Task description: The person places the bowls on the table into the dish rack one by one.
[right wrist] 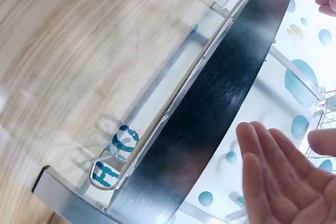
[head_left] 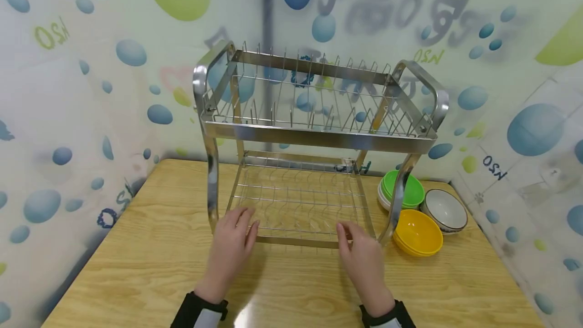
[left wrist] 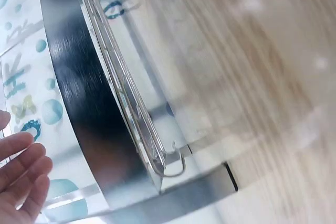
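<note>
Front and centre on the table [head_left: 136,247], the upright rack [head_left: 319,137], with left hand [head_left: 231,247] and right hand [head_left: 364,254] by its lower rail [head_left: 296,242], both loose-fingered, clamped on nothing. Could skew or tip, if pulled from one side only! Could then swing a leg [head_left: 397,201] into the yellow bowls [head_left: 418,234], just beside on the right.

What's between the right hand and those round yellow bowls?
The head view shows a curved silver leg of the two-tier metal dish rack between them.
</note>
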### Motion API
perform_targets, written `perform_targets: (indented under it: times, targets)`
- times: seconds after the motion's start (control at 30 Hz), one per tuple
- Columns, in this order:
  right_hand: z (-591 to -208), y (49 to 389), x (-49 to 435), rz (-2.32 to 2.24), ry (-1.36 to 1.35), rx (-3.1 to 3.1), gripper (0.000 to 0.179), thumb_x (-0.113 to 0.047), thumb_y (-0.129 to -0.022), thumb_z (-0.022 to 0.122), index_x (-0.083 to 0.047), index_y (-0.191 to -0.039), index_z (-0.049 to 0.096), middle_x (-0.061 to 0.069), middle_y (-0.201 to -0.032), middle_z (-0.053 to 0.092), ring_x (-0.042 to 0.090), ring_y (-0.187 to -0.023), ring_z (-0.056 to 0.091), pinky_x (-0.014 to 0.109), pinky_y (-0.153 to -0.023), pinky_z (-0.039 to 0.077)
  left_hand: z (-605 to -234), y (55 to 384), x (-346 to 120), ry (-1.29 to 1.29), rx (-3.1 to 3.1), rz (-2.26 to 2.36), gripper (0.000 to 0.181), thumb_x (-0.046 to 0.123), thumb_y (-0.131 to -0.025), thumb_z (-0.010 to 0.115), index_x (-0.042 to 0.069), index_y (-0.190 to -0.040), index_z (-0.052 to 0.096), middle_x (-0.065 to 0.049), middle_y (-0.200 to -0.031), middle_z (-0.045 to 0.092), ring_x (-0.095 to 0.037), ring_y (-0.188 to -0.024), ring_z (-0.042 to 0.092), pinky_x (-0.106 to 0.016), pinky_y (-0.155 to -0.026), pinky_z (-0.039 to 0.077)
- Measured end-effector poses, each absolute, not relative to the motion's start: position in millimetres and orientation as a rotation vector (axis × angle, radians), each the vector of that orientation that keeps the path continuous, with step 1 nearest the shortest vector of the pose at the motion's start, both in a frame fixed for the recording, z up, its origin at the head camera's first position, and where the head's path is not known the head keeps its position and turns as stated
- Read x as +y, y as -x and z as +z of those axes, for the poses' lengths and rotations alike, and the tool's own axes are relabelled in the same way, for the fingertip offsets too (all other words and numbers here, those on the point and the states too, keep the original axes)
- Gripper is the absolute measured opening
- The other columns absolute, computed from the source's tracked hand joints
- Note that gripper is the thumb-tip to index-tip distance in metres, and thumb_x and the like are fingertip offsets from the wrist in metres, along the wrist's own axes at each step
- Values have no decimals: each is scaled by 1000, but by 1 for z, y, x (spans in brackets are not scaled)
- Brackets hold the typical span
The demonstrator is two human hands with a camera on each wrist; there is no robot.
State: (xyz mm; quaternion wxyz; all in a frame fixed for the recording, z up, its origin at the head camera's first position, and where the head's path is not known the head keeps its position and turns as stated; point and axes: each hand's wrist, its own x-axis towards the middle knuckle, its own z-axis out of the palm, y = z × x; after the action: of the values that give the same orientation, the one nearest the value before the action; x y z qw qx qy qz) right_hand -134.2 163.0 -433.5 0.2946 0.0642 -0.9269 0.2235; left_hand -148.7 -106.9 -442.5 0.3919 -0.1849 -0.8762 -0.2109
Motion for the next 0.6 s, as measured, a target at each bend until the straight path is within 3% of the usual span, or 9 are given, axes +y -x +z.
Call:
perform_targets:
  times: [0.1, 0.2, 0.33, 0.6]
  targets:
    - [-434, 134, 168, 574, -138, -2446, 19, -22, -91, 64, -5, -86, 69, 4, -69, 69, 14, -59, 64, 30, -52, 52, -441, 151, -113, 490, -2193, -543, 26, 11, -82, 70, -3, -103, 64, -17, -99, 62, -33, -91, 60, -48, -76, 50]
    - [-433, 134, 173, 566, -110, -2409, 20, -21, -90, 64, -5, -81, 68, 3, -64, 66, 12, -53, 61, 28, -49, 49, -438, 152, -120, 498, -2170, -544, 23, 17, -92, 60, -4, -101, 64, -17, -98, 61, -32, -89, 59, -45, -74, 49]
    - [-432, 134, 181, 555, -79, -2348, 20, -19, -89, 66, -4, -75, 67, 0, -57, 60, 7, -46, 50, 23, -44, 41, -435, 153, -127, 491, -2058, -547, 34, 24, -98, 48, -6, -97, 64, -18, -93, 60, -32, -83, 57, -44, -70, 47]
    - [-430, 134, 202, 531, -29, -2211, 28, -16, -90, 63, -9, -63, 57, -4, -48, 45, 0, -41, 28, 16, -38, 23, -431, 157, -142, 379, -1825, -573, 33, 21, -95, 52, -10, -88, 61, -21, -83, 55, -34, -73, 51, -37, -62, 41]
